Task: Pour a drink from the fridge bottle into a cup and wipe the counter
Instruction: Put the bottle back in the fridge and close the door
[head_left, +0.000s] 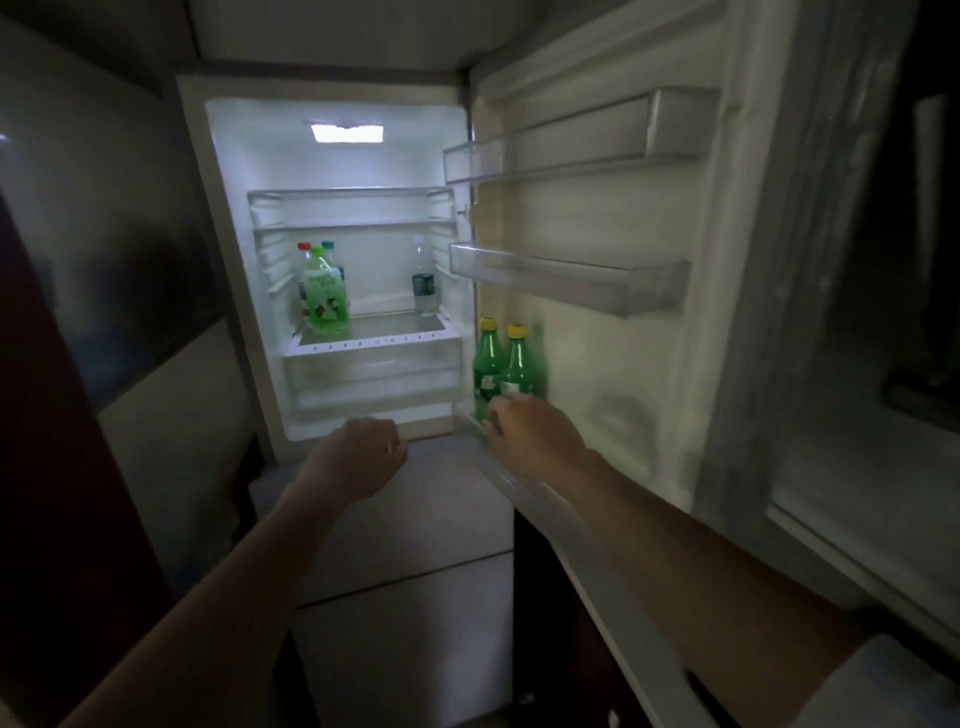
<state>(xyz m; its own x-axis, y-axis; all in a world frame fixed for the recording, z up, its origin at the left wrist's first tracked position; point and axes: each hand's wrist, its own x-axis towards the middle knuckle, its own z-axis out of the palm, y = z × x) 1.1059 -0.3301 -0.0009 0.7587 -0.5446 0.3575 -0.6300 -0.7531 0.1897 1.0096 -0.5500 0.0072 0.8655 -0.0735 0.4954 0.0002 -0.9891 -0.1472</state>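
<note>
The fridge stands open with its light on. Two green glass bottles with yellow caps stand in the lowest door shelf. My right hand reaches to that shelf, its fingertips at the base of the green bottles, and no grip around a bottle shows. My left hand hovers in front of the fridge's lower edge with loosely curled fingers and holds nothing. On the inner shelf stand a light-green plastic bottle, two capped bottles behind it, and a clear bottle with a dark label on the right.
The open fridge door fills the right side, with two bare clear door shelves above the bottles. A clear drawer sits under the inner shelf. Closed freezer drawers lie below. A dark wall panel stands at left.
</note>
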